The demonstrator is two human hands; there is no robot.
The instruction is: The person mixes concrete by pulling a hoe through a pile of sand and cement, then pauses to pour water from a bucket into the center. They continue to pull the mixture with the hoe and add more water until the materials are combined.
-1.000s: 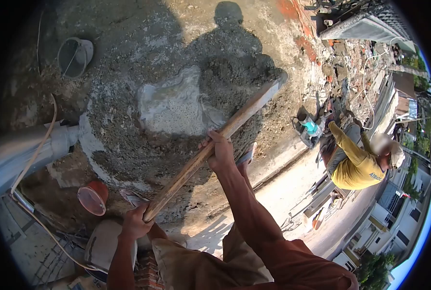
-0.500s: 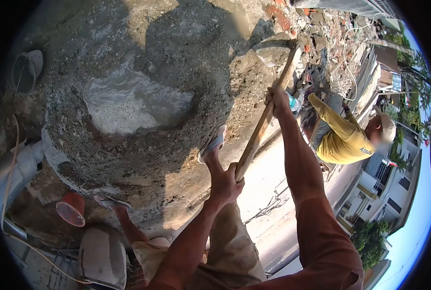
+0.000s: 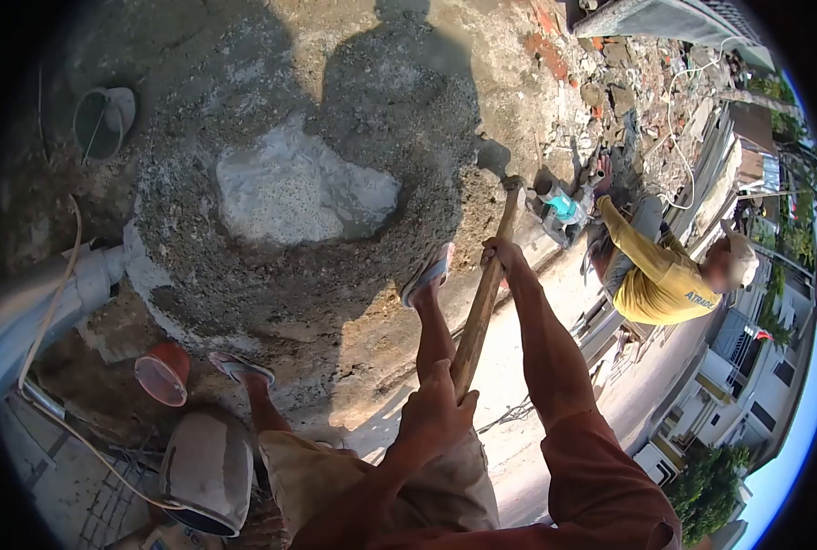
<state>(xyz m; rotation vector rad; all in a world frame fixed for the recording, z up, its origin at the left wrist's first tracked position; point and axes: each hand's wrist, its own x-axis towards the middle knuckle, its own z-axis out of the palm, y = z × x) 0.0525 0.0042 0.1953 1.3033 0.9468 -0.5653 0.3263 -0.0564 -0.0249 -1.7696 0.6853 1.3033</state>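
Gripping the wooden handle [image 3: 482,307], left hand [image 3: 438,408] low and right hand [image 3: 502,255] higher wrap their fingers tight around it. The blade [image 3: 511,182] sits at the gray pile's [image 3: 243,275] right edge. Mixing, I think; dragging grit toward the puddle [image 3: 298,188] needs a firm pull.

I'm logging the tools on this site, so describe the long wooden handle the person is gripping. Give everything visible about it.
The handle is a long, straight, round pole of bare light-brown wood, sunlit along its length. It slants steeply away from the person. The left hand is closed around its near end and the right hand is wrapped around it further up. Its far end reaches the edge of the grey, gravelly cement pile. What is fixed there is lost in shadow.
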